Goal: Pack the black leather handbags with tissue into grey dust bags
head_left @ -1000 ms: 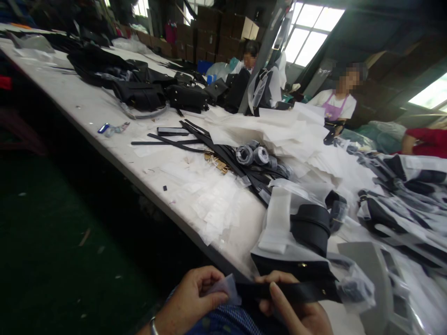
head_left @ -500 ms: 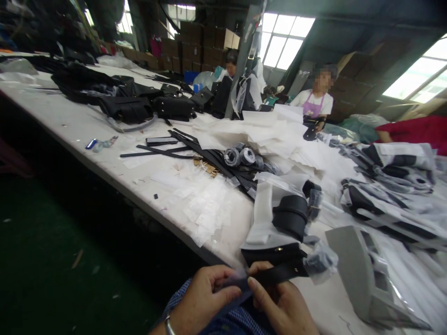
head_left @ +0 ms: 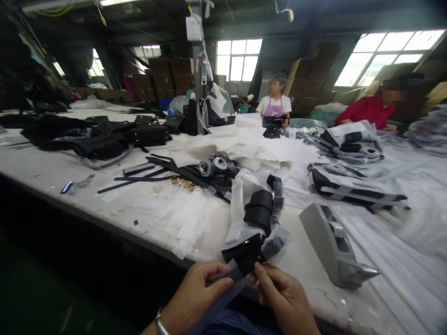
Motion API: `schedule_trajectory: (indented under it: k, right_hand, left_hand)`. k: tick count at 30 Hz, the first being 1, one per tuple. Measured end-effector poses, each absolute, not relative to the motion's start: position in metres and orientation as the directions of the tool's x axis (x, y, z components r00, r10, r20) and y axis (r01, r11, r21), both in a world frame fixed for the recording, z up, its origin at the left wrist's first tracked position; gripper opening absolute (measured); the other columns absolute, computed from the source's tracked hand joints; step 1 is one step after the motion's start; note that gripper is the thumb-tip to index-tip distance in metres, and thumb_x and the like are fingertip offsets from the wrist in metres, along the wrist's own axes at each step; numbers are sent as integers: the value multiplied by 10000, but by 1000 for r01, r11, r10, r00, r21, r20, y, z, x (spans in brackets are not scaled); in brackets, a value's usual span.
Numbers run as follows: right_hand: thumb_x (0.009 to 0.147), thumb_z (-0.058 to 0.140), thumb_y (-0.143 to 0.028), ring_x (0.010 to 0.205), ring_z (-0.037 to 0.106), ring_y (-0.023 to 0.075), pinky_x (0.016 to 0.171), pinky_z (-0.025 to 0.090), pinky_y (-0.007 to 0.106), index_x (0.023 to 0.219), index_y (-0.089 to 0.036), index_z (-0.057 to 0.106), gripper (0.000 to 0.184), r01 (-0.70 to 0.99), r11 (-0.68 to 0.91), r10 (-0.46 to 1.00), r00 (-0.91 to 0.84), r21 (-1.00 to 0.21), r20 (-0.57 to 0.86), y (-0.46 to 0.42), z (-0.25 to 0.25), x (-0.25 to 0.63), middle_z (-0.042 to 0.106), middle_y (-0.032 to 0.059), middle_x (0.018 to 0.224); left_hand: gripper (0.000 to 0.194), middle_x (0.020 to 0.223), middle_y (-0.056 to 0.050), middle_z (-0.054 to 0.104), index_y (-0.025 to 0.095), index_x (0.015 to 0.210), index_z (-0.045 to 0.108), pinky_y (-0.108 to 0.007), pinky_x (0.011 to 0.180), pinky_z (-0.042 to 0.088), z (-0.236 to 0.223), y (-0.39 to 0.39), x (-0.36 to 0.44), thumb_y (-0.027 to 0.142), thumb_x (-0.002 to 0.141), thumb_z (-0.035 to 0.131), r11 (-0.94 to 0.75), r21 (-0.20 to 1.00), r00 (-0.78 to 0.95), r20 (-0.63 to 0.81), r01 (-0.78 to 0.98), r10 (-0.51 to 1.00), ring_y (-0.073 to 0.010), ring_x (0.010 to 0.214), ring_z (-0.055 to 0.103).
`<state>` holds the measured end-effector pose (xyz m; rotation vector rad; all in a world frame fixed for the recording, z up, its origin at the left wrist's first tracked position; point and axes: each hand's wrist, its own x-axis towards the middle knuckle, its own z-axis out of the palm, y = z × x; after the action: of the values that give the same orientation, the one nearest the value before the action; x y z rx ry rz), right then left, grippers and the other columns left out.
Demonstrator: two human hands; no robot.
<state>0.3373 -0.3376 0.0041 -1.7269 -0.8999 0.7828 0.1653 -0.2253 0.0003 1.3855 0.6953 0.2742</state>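
My left hand (head_left: 195, 295) pinches a thin translucent wrapping sheet (head_left: 223, 291) at the table's near edge. Beside it my right hand (head_left: 282, 298) is closed on the end of a black strap (head_left: 246, 260), thumb pressing the sheet against it. The strap leads up to a rolled black leather piece (head_left: 258, 211) lying in white wrapping on the table. Both hands almost touch, low in the middle of the view.
A grey tape dispenser (head_left: 331, 244) lies right of my hands. Loose black straps (head_left: 167, 172), white tissue sheets (head_left: 244, 144), black bags (head_left: 101, 139) and wrapped bags (head_left: 349, 186) cover the white table (head_left: 52, 167). Two seated people (head_left: 275, 100) work at the far side.
The view swung right and upward. My hands came together, and the strap end now sits under the translucent sheet between both thumbs instead of lying stretched sideways in my right hand.
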Motion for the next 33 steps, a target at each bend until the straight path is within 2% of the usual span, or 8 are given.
schedule_trajectory:
  k: [5, 10, 14, 17, 19, 24, 29, 33]
  right_hand:
    - [894, 535, -545, 502, 556, 157, 538, 420, 248, 630, -195, 689, 464, 352, -112, 909, 414, -929, 47, -330, 10, 342, 617, 12, 554]
    - [905, 532, -525, 591, 640, 188, 607, 465, 241, 673, -207, 717, 435, 226, -25, 855, 510, -974, 96, -343, -3, 336, 669, 26, 595]
    - [811, 645, -556, 600, 668, 223, 612, 516, 273, 802, -206, 751, 366, 31, -55, 829, 559, -998, -28, -347, -16, 329, 703, 33, 638]
    - [750, 700, -577, 664, 688, 252, 612, 547, 302, 809, -170, 752, 415, -162, -84, 854, 497, -983, -155, -340, -19, 329, 734, 62, 716]
    - [753, 702, -578, 643, 674, 233, 600, 536, 295, 824, -146, 751, 440, -225, -97, 873, 448, -970, -191, -335, -20, 330, 725, 62, 683]
    - [797, 634, -625, 506, 605, 171, 524, 471, 253, 820, -118, 735, 518, -278, -93, 892, 404, -956, -204, -332, -18, 330, 646, 29, 522]
    - [807, 607, -642, 483, 570, 153, 518, 438, 236, 732, -138, 723, 522, -150, -141, 858, 474, -979, -197, -332, -17, 326, 624, 24, 481]
    - [806, 603, -644, 482, 537, 144, 513, 415, 235, 655, -158, 687, 516, -160, -167, 816, 532, -973, -227, -330, -20, 322, 607, 15, 475]
  left_hand:
    - [277, 928, -74, 737, 126, 965, 726, -288, 780, 482, 18, -224, 191, 364, 837, 665, 59, 978, 745, -191, 201, 639, -234, 886, 659]
    - [340, 891, -85, 729, 111, 927, 718, -299, 780, 481, 21, -227, 201, 429, 810, 688, 71, 973, 702, -207, 219, 681, -234, 858, 656]
    - [378, 833, -71, 712, 106, 897, 708, -288, 720, 478, 20, -231, 208, 463, 774, 718, 86, 968, 691, -231, 238, 685, -211, 783, 638]
    - [369, 809, -56, 698, 114, 884, 696, -280, 696, 473, 19, -233, 215, 462, 766, 727, 71, 968, 680, -219, 239, 700, -195, 750, 624]
    - [357, 815, -55, 697, 118, 886, 689, -276, 700, 472, 19, -233, 219, 457, 779, 719, 59, 973, 675, -197, 223, 711, -192, 760, 624]
    - [345, 799, -55, 703, 120, 861, 690, -268, 689, 473, 21, -229, 223, 457, 791, 711, 68, 979, 643, -177, 190, 745, -182, 740, 620]
    - [290, 792, -63, 720, 126, 827, 723, -265, 677, 477, 25, -225, 226, 411, 775, 728, -60, 969, 615, -104, 241, 782, -190, 734, 628]
    - [311, 878, -78, 741, 140, 909, 731, -279, 729, 496, 23, -222, 220, 435, 828, 673, -56, 969, 656, -120, 241, 746, -214, 806, 656]
